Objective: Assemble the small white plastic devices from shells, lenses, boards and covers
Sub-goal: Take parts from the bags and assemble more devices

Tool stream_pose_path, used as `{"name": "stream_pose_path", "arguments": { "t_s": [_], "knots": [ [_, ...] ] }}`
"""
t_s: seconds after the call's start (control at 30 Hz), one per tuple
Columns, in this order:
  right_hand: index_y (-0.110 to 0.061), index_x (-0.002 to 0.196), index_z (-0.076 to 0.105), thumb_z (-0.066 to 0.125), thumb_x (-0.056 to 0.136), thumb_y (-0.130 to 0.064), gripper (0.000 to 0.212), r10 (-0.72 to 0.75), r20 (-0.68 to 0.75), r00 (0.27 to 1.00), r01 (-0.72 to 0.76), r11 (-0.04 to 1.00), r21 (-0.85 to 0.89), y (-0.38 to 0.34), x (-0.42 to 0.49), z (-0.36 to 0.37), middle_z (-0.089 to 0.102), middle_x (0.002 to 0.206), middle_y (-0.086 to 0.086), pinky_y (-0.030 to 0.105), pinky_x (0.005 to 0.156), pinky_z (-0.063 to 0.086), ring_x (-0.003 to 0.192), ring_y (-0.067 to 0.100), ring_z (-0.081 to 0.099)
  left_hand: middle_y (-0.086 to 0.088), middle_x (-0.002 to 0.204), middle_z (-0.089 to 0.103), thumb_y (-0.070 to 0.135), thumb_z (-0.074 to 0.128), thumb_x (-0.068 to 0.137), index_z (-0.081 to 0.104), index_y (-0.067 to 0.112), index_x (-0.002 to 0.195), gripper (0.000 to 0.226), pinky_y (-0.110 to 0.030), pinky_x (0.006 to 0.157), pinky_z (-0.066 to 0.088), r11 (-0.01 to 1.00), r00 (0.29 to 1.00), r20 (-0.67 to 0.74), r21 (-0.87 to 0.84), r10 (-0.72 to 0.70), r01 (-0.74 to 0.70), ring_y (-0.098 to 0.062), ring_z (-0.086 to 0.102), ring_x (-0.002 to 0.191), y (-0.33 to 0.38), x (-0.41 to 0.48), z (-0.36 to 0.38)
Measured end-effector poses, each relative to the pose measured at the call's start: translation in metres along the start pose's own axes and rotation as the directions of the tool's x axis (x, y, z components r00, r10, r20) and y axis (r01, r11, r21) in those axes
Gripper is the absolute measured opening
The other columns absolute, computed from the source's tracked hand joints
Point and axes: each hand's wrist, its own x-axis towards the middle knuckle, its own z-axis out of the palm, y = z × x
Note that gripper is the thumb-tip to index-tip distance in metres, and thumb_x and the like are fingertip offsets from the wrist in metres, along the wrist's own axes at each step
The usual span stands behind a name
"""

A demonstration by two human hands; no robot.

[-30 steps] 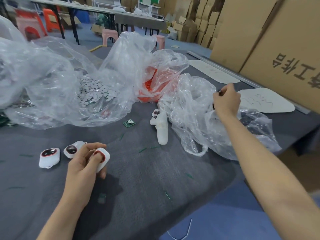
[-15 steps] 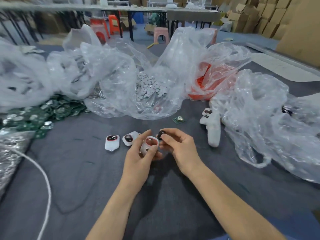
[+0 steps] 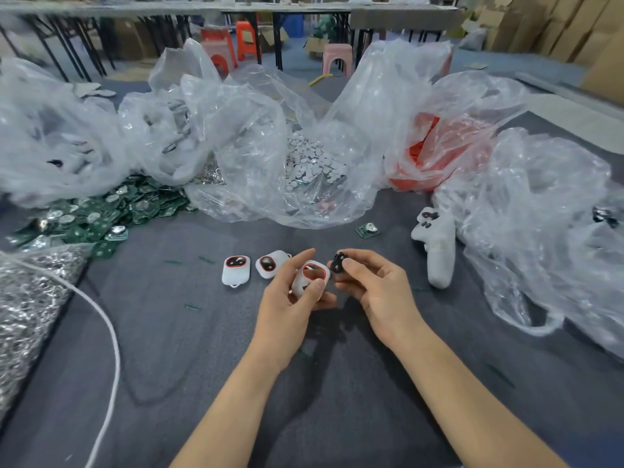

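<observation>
My left hand (image 3: 293, 300) grips a small white shell (image 3: 308, 280) with a red-rimmed opening, held over the grey table. Just right of it, my right hand (image 3: 374, 285) pinches a small black lens (image 3: 337, 263) between thumb and fingers, close to the shell's opening but apart from it. Two white devices with dark lenses lie on the table to the left, one (image 3: 236, 270) farther left and one (image 3: 270, 264) partly behind my left fingers. A single green board (image 3: 366, 229) lies behind my hands.
Clear plastic bags ring the table: round white discs (image 3: 312, 163), orange parts (image 3: 435, 157), dark pieces at the right (image 3: 604, 214). Green boards (image 3: 98, 211) pile at the left, shiny metal bits (image 3: 27, 298) below them. A white cord (image 3: 113, 332) curves nearby. Stacked white shells (image 3: 437, 248) stand at the right.
My right hand came back from the right-hand bag with a black lens and now holds it beside the shell. The view swung left; my left hand raised the shell.
</observation>
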Motion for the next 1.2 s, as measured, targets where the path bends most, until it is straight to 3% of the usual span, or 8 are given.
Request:
{"name": "stream_pose_path", "arguments": {
  "t_s": [0.2, 0.27, 0.37, 0.43, 0.7, 0.87, 1.03, 1.2],
  "knots": [
    [-0.006, 0.087, 0.063, 0.063, 0.086, 0.005, 0.011, -0.038, -0.043, 0.998, 0.034, 0.996, -0.088, 0.000, -0.002, 0.000, 0.071, 0.075, 0.009, 0.030, 0.060, 0.058, 0.062, 0.023, 0.068, 0.009, 0.085, 0.066, 0.003, 0.058, 0.092, 0.062, 0.036, 0.120, 0.043, -0.023, 0.069, 0.055, 0.998, 0.998, 0.055, 0.065, 0.023, -0.027, -0.012, 0.065, 0.068, 0.002, -0.003, -0.002],
    [-0.003, 0.088, 0.065, 0.061, 0.086, 0.007, 0.010, -0.051, -0.014, 0.999, 0.048, 0.987, -0.155, 0.000, -0.004, 0.000, 0.070, 0.075, 0.010, 0.032, 0.062, 0.059, 0.063, 0.025, 0.068, 0.004, 0.089, 0.068, 0.003, 0.058, 0.092, 0.062, 0.042, 0.118, 0.046, -0.020, 0.068, 0.054, 0.995, 0.997, 0.076, 0.096, 0.032, -0.039, -0.011, 0.065, 0.066, 0.004, -0.004, -0.003],
    [0.002, 0.094, 0.066, 0.057, 0.090, 0.003, 0.010, -0.012, 0.051, 0.999, 0.021, 0.983, -0.183, -0.002, -0.006, 0.000, 0.071, 0.081, 0.017, 0.029, 0.060, 0.056, 0.068, 0.025, 0.069, -0.013, 0.104, 0.064, 0.001, 0.057, 0.093, 0.062, 0.036, 0.119, 0.044, -0.018, 0.067, 0.052, 0.988, 0.995, 0.078, 0.136, 0.067, -0.077, -0.010, 0.062, 0.065, 0.006, -0.004, -0.001],
    [0.004, 0.098, 0.067, 0.055, 0.093, -0.003, 0.015, 0.024, 0.092, 0.995, -0.009, 0.987, -0.158, -0.004, -0.007, 0.000, 0.072, 0.087, 0.019, 0.030, 0.062, 0.056, 0.072, 0.027, 0.069, -0.011, 0.105, 0.063, 0.004, 0.059, 0.092, 0.062, 0.036, 0.118, 0.042, -0.017, 0.065, 0.052, 0.984, 0.995, 0.063, 0.157, 0.080, -0.089, -0.010, 0.063, 0.065, 0.005, -0.004, -0.001],
    [0.000, 0.106, 0.065, 0.067, 0.083, 0.001, 0.022, 0.027, 0.101, 0.995, -0.003, 0.973, -0.231, -0.005, -0.010, -0.001, 0.070, 0.098, 0.022, 0.042, 0.078, 0.057, 0.085, 0.027, 0.068, -0.009, 0.109, 0.058, 0.002, 0.060, 0.091, 0.063, 0.042, 0.117, 0.048, -0.030, 0.074, 0.058, 0.963, 0.993, 0.068, 0.249, 0.094, -0.108, -0.026, 0.069, 0.075, 0.000, -0.002, -0.001],
    [-0.001, 0.103, 0.063, 0.071, 0.082, -0.004, 0.024, 0.007, 0.080, 0.997, 0.014, 0.967, -0.255, -0.006, -0.011, 0.002, 0.070, 0.096, 0.022, 0.040, 0.076, 0.058, 0.087, 0.031, 0.068, -0.002, 0.098, 0.071, 0.003, 0.064, 0.089, 0.063, 0.048, 0.111, 0.049, -0.024, 0.067, 0.056, 0.978, 0.999, 0.040, 0.209, 0.022, -0.030, -0.023, 0.072, 0.072, 0.000, -0.004, 0.000],
    [-0.006, 0.106, 0.061, 0.069, 0.083, 0.001, 0.026, 0.014, 0.081, 0.997, 0.005, 0.971, -0.238, -0.007, -0.011, 0.002, 0.071, 0.086, 0.020, 0.039, 0.072, 0.057, 0.077, 0.027, 0.069, -0.017, 0.110, 0.065, 0.000, 0.064, 0.089, 0.064, 0.040, 0.110, 0.045, -0.021, 0.067, 0.056, 0.990, 0.999, 0.036, 0.140, 0.007, -0.012, -0.025, 0.073, 0.074, 0.002, -0.003, 0.002],
    [-0.009, 0.104, 0.062, 0.070, 0.080, 0.003, 0.027, 0.026, 0.045, 0.999, -0.018, 0.984, -0.178, -0.005, -0.010, 0.002, 0.069, 0.088, 0.025, 0.045, 0.077, 0.056, 0.079, 0.030, 0.068, -0.019, 0.111, 0.064, -0.001, 0.063, 0.089, 0.064, 0.038, 0.110, 0.044, -0.022, 0.068, 0.057, 0.990, 0.999, 0.048, 0.140, 0.014, -0.021, -0.024, 0.073, 0.078, 0.003, -0.004, 0.003]
  ]
}}
